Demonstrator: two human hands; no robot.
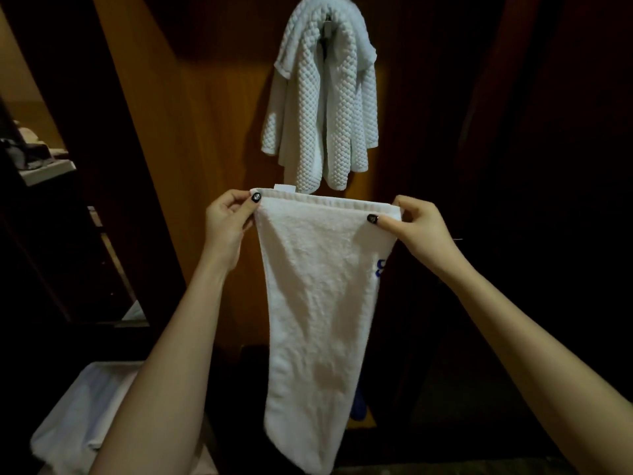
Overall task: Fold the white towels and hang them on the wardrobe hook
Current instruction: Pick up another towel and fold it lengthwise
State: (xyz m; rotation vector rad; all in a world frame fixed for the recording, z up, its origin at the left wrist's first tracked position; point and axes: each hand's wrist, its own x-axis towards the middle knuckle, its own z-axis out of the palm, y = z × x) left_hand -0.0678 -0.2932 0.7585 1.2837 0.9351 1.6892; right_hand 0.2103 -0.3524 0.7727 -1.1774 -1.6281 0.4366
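Head camera, looking forward and down: a person holds a white towel (318, 303) by its top hem in front of a wooden wardrobe panel (191, 132). The left hand (227, 217) pinches the hem's corner at 10 o'clock of the towel, thumb in front and fingers curled behind. The right hand (418, 222) pinches the opposite corner at 2 o'clock in the same way. Both thumbnails are painted dark. The hem is stretched level between the two hands and the towel hangs straight down from it, narrowing toward 6 o'clock of the frame. A small label (284, 188) sticks up from the hem near the left hand, and blue lettering (380, 267), too cut off to read, shows on the towel's right edge.

At 12 o'clock a waffle-weave towel (322, 97) is draped over a hook (327, 25) on the panel, its lower ends hanging just above the held hem. At 7 o'clock a white cloth (85, 406) lies below the left forearm. At 9 o'clock a shelf (44, 169) carries dim items that cannot be made out.
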